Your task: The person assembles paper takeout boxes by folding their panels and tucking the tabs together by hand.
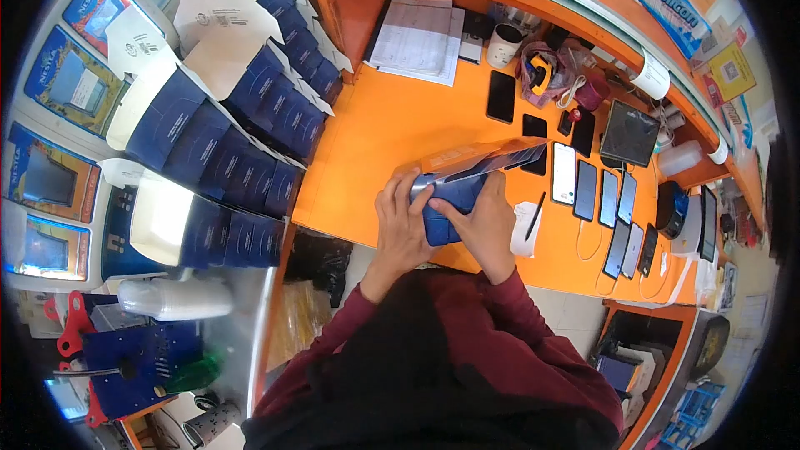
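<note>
A blue carton [442, 227] with an open lid is held between both hands above the front edge of the orange desk [367, 133]. The fingers of my left hand [402, 215] wrap its left side. My right hand [492, 225] grips its right side, the thumb pressed on the blue surface. The raised lid flap [475, 162] leans to the right over the desk and looks partly orange. A dark pen [535, 215] on a white paper [522, 237] lies just right of my right hand. The inside of the carton is mostly hidden.
Rows of similar blue cartons [187, 129] stand at the left. Several phones [586, 190] with cables lie at the right of the desk. Papers [411, 33], a white cup [504, 45] and a black tablet [631, 132] are farther back. Stacked plastic cups [175, 298] lie on a metal counter.
</note>
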